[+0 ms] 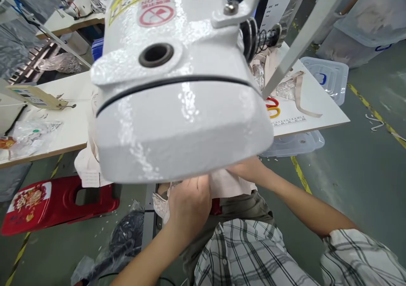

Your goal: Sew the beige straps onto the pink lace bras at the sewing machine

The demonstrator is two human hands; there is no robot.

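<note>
We see the cloth (231, 186) under the near edge of the machine (187, 129). The left hand (190, 196) curls at its left side; the right hand (249, 170), apart from the left, lies at its right. Fingertips are hidden, so we cannot tell the grip. Scissors (273, 106) and a ruler (290, 121) lie on the right counter (331, 116).

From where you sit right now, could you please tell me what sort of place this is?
Probably a sewing workshop: a large white machine marked "NO OIL" stands in front, pale cloth is held just below it, and scissors lie beside a ruler at the right.
</note>
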